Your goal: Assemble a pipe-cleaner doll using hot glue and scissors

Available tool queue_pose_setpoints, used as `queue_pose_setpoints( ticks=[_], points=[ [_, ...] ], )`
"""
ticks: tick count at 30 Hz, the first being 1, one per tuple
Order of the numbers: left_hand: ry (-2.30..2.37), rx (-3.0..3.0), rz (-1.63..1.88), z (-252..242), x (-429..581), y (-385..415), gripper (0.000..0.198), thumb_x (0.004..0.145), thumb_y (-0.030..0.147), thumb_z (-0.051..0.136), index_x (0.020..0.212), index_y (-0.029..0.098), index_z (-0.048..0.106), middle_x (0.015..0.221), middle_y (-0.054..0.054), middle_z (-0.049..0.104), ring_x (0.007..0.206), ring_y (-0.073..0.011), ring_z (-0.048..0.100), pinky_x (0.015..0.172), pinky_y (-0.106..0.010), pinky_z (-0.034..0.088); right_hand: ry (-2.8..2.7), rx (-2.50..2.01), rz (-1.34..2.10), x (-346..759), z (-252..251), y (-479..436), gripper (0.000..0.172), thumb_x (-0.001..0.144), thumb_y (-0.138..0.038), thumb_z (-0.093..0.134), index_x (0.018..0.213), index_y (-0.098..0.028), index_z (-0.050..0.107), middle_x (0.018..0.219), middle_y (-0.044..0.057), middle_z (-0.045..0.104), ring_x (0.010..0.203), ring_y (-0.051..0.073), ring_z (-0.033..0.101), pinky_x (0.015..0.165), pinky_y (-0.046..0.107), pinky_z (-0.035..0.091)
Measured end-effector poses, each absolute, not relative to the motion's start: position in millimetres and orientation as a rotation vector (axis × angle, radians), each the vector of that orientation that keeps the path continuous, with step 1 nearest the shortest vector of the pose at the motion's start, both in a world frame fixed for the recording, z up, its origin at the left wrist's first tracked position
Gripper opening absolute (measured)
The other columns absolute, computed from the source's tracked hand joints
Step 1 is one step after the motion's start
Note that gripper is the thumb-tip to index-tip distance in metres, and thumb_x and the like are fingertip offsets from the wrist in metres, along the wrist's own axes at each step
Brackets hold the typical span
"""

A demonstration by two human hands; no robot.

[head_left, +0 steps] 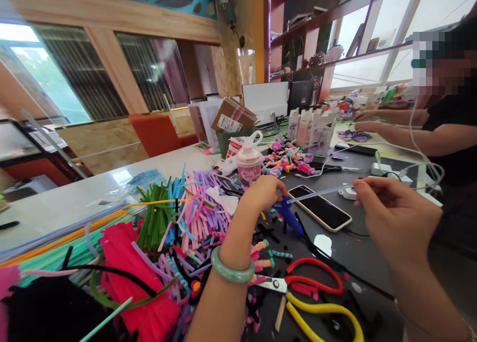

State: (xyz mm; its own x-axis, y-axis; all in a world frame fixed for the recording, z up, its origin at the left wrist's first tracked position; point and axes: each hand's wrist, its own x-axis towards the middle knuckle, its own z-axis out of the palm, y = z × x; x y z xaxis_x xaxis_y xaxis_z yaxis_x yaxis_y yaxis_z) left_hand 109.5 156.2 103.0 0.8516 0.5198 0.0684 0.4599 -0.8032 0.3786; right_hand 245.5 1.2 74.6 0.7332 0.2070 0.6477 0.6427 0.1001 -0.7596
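I am watching the slim translucent glue stick closing on the rear of the blue plastic hot-glue gun. The main risk I am seeing is misalignment: the left hand is covering part of the gun, so I cannot tell whether the stick's tip is meeting any opening. A tilted stick could skid and knock the gun sideways. The black smartphone with a gold edge is lying just beside the gun, and the heap of multicoloured pipe cleaners is sitting nearby, so a slipping gun could land on either, marking them if it is hot. The left fingers are clenching around the gun, just above where the stick's tip is ending. The right hand is pinching the stick's far end between thumb and forefinger. Red-handled steel scissors are lying below both hands.
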Motion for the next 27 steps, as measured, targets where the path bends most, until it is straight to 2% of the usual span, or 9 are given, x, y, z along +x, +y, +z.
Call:
queue_pose_setpoints(
  ticks=[11,20,27],
  points=[
    [0.75,2.689,0.236,104,109,155,0.022,0.074,0.012,0.066,0.094,0.016,0.074,0.1,-0.009,0.07,0.098,-0.0224,0.062,0.091,-0.032,0.046,-0.701,-1.492,-0.408,249,75,4,0.015,0.069,-0.031,0.067,0.064,-0.017,0.063,0.051,-0.001,0.057,0.044,0.013,0.051,0.048,0.026,0.039],
    [0.744,2.665,0.254,102,108,154,0.023,0.074,0.008,0.063,0.092,0.018,0.072,0.099,-0.005,0.07,0.096,-0.0191,0.062,0.086,-0.028,0.048,-0.964,-1.228,-0.475,239,69,2,0.013,0.065,-0.022,0.069,0.057,-0.02,0.059,0.05,-0.003,0.055,0.043,0.011,0.047,0.041,0.024,0.037],
    [0.753,2.633,0.242,99,109,157,0.024,0.074,0.007,0.062,0.093,0.019,0.072,0.097,-0.004,0.07,0.095,-0.0182,0.062,0.084,-0.028,0.049,-1.109,-1.292,-0.423,237,66,-1,0.008,0.069,-0.026,0.066,0.064,-0.022,0.063,0.054,-0.002,0.06,0.045,0.012,0.05,0.044,0.025,0.041]
  ],
)
